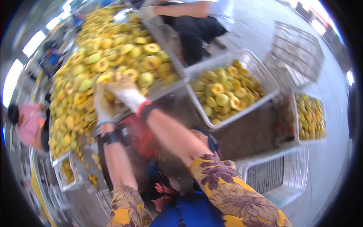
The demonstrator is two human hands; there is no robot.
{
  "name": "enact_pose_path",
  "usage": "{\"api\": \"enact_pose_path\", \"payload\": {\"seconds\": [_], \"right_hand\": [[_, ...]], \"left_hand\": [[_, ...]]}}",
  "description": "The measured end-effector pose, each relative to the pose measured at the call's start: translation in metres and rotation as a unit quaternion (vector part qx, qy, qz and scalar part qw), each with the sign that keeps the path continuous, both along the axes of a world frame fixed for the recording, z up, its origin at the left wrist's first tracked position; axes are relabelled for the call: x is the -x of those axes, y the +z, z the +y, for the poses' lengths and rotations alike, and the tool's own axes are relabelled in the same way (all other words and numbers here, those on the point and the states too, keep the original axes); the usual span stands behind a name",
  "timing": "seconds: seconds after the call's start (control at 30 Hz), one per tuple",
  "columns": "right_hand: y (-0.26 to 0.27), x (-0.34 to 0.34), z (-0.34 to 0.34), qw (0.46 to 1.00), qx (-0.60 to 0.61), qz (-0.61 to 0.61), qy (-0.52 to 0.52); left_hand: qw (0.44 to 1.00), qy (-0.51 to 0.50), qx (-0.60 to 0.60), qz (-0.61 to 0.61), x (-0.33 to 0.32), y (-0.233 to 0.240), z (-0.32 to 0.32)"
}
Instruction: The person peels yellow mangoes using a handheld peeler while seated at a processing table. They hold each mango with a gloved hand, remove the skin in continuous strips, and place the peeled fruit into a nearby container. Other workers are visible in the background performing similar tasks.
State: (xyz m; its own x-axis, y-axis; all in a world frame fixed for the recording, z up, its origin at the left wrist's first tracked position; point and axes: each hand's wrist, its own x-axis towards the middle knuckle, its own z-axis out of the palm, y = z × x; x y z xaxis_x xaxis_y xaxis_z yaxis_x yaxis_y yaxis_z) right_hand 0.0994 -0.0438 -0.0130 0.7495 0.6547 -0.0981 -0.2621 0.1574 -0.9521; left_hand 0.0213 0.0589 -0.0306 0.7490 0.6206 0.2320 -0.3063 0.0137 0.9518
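Observation:
My left hand [102, 99] and my right hand [122, 85], both in stained white work gloves, are close together at the near edge of a large heap of halved yellow stone fruit [113, 54]. A bright yellow fruit half [105, 78] shows at the fingertips, and more yellow lies between the palms. Blur and the gloves hide whether either hand grips a piece. The heap rests on a metal-edged table [167, 90], many halves with their hollow pit side up.
Right of the table stands a white plastic crate [238, 117] partly filled with halves. Farther right are another filled crate [310, 117], a crate with slatted walls [292, 170] and a tilted crate [297, 51]. A gloved co-worker [195, 31] sits at the table's far side. Fruit pieces [92, 180] lie lower left.

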Motion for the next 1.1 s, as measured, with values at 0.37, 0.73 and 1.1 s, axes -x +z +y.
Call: {"api": "enact_pose_path", "payload": {"seconds": [0.37,0.73,1.1], "right_hand": [[0.003,-0.046,-0.062,0.912,0.123,-0.305,-0.244],[0.030,-0.120,-0.330,0.780,0.428,-0.278,-0.362],[0.039,-0.067,-0.196,0.921,0.165,-0.333,-0.114]], "left_hand": [[0.853,0.152,-0.438,0.238,-0.021,-0.002,-0.003],[0.826,-0.014,-0.456,0.332,-0.066,-0.040,-0.015],[0.976,0.121,-0.105,0.149,-0.030,-0.032,-0.034]]}}
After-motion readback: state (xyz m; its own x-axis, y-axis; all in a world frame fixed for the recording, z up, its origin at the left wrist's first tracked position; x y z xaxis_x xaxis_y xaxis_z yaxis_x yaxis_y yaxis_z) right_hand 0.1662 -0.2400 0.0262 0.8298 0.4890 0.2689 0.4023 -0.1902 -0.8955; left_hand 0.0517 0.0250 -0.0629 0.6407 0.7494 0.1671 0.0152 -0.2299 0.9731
